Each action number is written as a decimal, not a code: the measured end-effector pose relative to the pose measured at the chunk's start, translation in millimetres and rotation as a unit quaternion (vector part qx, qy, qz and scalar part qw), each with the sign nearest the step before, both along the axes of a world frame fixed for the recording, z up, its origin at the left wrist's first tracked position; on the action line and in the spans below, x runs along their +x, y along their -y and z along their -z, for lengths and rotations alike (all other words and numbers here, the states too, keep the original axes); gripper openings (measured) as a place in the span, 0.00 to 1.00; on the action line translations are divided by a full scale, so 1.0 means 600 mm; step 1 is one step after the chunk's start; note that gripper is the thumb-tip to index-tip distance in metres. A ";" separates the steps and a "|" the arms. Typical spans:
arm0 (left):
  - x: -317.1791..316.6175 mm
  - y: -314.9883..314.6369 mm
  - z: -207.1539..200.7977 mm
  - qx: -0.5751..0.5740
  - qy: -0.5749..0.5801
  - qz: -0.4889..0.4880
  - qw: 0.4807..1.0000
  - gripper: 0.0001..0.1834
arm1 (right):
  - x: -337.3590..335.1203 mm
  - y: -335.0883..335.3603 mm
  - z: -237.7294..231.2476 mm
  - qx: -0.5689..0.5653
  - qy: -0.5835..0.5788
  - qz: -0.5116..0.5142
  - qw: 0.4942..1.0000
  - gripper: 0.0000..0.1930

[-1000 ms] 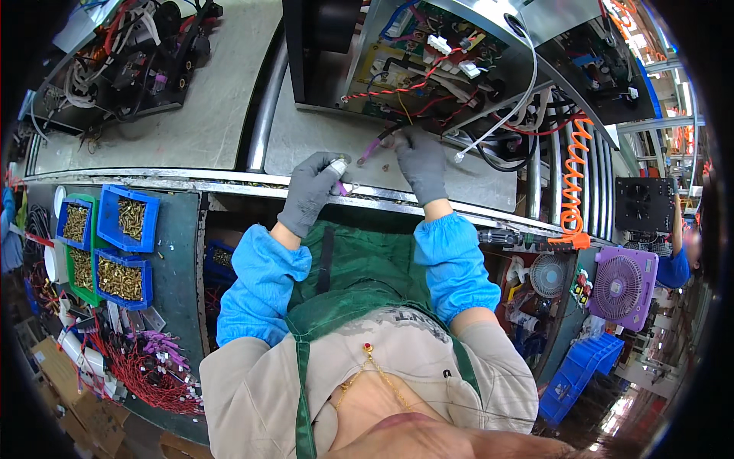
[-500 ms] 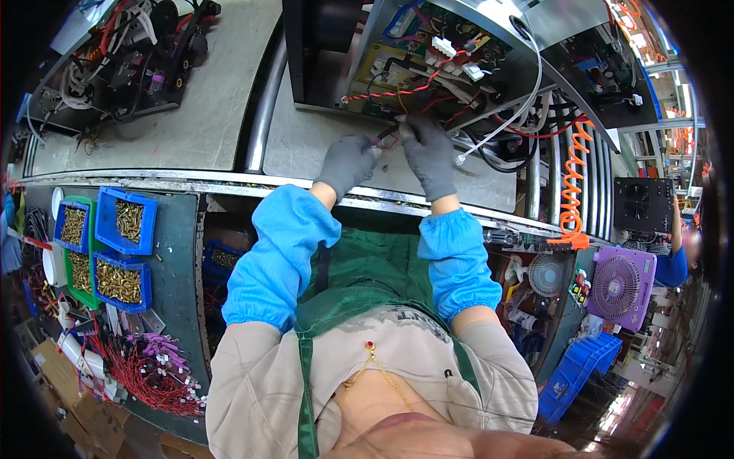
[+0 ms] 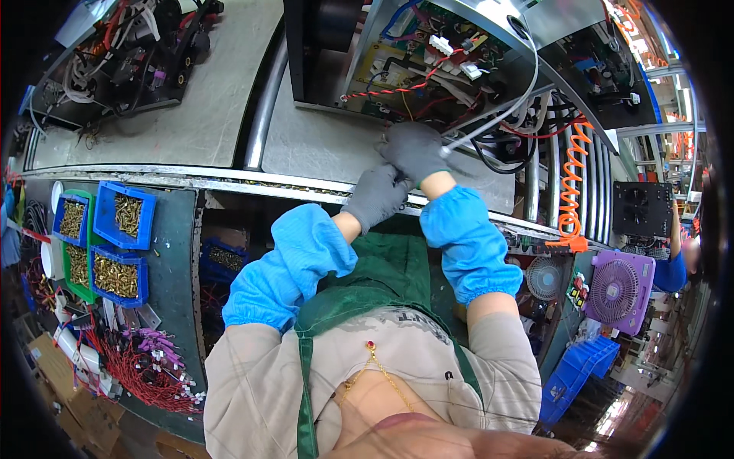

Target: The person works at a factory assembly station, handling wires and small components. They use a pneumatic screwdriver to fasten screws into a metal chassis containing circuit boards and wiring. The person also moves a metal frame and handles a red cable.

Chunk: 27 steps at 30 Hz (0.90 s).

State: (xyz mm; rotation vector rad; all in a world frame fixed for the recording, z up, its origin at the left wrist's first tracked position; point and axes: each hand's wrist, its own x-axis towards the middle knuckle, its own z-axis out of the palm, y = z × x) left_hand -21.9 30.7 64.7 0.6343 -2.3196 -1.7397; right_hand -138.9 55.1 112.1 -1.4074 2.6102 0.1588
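I have the right hand [image 3: 417, 149] over the desk [image 3: 306, 145], close under the lower edge of the open unit [image 3: 443, 69], its fingers bent in. The left hand [image 3: 377, 199] sits just below it, curled across the front rail [image 3: 275, 188], and the two overlap in my view. I cannot tell whether either is clamped on anything, since the gloves hide what lies between the fingers.

The unit stands at the far side of the desk, open toward me, with a red twisted wire [image 3: 417, 89] crossing its mouth. To the left of the hands I see bare plate, bounded by the unit above, the rail below and a roller [image 3: 267, 111] at the side. The right is tighter: a white cable [image 3: 527, 88] slants down to beside the right hand, a black cable [image 3: 497, 168] loops near it, and beyond the plate an orange coil [image 3: 575, 183] hangs over more rollers [image 3: 535, 187].
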 end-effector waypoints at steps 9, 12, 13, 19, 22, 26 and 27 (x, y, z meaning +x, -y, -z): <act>0.012 0.007 -0.021 0.024 0.020 0.007 0.999 0.16 | -0.013 0.017 0.046 -0.096 -0.062 -0.076 0.991 0.14; 0.019 0.027 -0.013 0.045 0.002 -0.009 0.999 0.17 | -0.011 0.024 0.020 -0.241 0.116 -0.053 0.962 0.14; 0.020 0.049 -0.020 0.012 0.018 -0.007 1.000 0.17 | -0.013 0.030 0.022 -0.303 0.196 -0.012 0.933 0.13; 0.024 0.148 -0.023 0.048 -0.021 -0.084 0.995 0.16 | -0.011 0.049 0.000 -0.335 0.448 0.103 0.823 0.12; 0.024 0.157 -0.031 0.161 -0.076 -0.125 0.976 0.14 | -0.011 0.039 0.030 -0.328 0.283 0.010 0.901 0.13; 0.024 0.156 -0.042 0.226 -0.124 -0.118 0.959 0.12 | 0.003 0.032 0.043 -0.416 0.164 0.002 0.894 0.14; 0.024 0.155 -0.043 0.236 -0.127 -0.118 0.956 0.12 | 0.009 0.030 0.038 -0.443 0.134 0.020 0.886 0.15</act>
